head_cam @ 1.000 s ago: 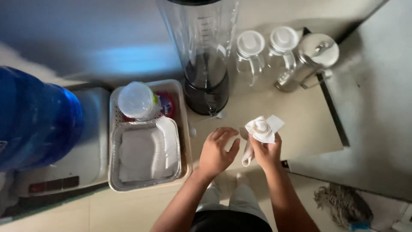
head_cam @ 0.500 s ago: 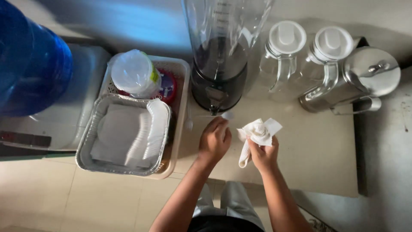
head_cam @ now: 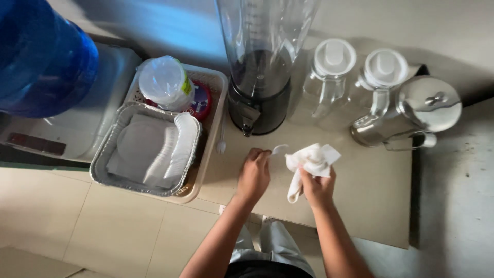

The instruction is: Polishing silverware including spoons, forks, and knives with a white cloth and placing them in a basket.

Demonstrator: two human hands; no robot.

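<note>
White spoon (head_cam: 278,150) is sticking out rightward from the left hand (head_cam: 253,175), pinched at its handle, bowl pointing at the white cloth (head_cam: 310,163). Right hand (head_cam: 317,186) is gripping that bunched cloth just right of the spoon, both hovering over the counter (head_cam: 355,190) near the blender (head_cam: 262,67).

Blender jar (head_cam: 265,41) top and blue water bottle (head_cam: 41,56) cut off by frame edge

Left hand (head_cam: 253,175) has drawn a small white spoon (head_cam: 278,149) out of the white cloth (head_cam: 310,162); earlier both touched it. Right hand (head_cam: 317,188) has shifted nearer the blender (head_cam: 260,98), cloth bunched looser.
</note>
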